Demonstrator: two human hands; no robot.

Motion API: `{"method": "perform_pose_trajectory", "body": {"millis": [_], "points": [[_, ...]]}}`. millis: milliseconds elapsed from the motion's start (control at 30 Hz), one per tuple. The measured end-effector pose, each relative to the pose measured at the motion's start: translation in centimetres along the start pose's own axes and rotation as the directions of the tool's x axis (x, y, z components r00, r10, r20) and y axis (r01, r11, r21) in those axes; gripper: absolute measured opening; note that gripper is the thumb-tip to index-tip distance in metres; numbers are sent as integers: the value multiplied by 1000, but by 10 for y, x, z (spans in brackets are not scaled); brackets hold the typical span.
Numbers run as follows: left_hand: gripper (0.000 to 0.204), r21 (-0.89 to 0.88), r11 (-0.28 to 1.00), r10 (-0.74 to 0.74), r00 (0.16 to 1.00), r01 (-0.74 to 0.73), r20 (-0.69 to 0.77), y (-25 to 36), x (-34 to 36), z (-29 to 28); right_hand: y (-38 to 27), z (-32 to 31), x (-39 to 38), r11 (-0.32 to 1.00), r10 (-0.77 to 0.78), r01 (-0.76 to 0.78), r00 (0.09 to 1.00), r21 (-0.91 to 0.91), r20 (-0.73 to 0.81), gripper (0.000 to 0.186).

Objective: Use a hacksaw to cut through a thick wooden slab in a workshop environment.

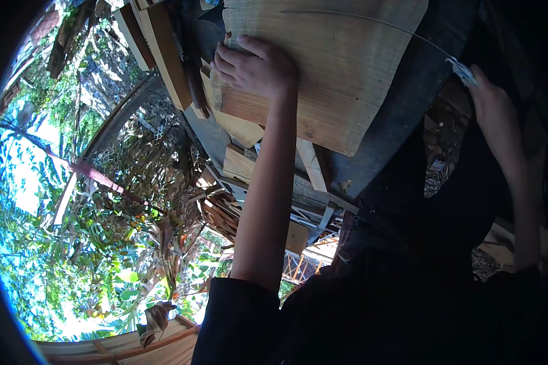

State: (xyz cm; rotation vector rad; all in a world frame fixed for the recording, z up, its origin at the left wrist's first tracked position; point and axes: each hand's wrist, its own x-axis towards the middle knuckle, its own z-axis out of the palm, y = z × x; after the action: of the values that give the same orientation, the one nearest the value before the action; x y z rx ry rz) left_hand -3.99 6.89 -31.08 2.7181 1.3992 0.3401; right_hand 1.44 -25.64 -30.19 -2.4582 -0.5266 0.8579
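A wide, pale wooden board (341,76) with uneven edges lies on a dark tabletop (386,131). On the board's left part rests my left hand (256,70), open, its fingers spread toward the left edge and pressing on the wood. My right hand (493,100), off the board's right side, is closed round the pale, wrapped end (461,70) of a thin, wire-like strip (371,20). That strip bows leftward over the far part of the board. Whether its left stretch touches the wood or enters it, I cannot tell.
Long timbers (163,55) stand at the table's left, beside a dark rod (195,85). Offcuts (240,163) and a pile of scrap wood (222,213) lie below the board's near edge. Wood pieces (499,240) lie at the lower right. Sunlit plants (125,277) fill the left.
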Motion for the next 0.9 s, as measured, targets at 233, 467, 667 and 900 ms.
{"method": "perform_pose_trajectory", "body": {"millis": [233,467,667,900], "points": [[51,-6,1000,4,1000,-4,-14,-3,-3,3,-39,11,22,988,-109,109,994,-106,4,21],[53,21,1000,-3,1000,3,-3,-3,2,-2,23,5,-24,987,-127,117,988,-114,-87,14],[52,0,1000,13,1000,-13,20,-3,-4,4,-28,5,16,992,-52,64,993,-110,106,26],[53,19,1000,23,999,-23,-22,-5,5,-1,28,2,-24,989,-117,113,992,-96,-40,16]]}}
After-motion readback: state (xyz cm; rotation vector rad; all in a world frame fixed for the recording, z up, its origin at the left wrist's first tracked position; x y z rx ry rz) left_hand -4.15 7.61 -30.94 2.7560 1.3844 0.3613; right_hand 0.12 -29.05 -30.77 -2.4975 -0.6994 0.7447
